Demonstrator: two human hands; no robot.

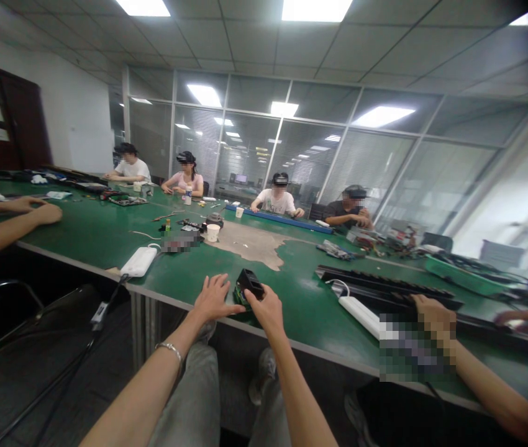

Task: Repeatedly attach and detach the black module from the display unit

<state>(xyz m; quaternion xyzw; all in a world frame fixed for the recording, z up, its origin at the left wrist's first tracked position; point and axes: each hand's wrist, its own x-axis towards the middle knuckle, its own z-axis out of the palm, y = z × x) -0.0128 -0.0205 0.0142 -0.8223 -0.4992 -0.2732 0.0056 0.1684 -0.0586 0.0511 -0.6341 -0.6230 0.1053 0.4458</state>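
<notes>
- The right hand (266,308) has its fingers (253,297) bent closed over a black block (250,284), holding it.
- The block sits on a green circuit board (240,298), directly under those fingertips, on the green-topped workbench (301,323).
- The left hand (212,299) is open, fingers spread flat, holding nothing; its thumb reaches toward the board, just beside it.
- A silver bracelet (169,349) circles the left wrist, behind the fingers.
- Well left of the left fingers lies a white power strip (138,261).
- Right of the right fingers lies another white power strip (359,315), beside a long black rail (385,285).
- A co-worker's hand (434,316) rests further right.
</notes>
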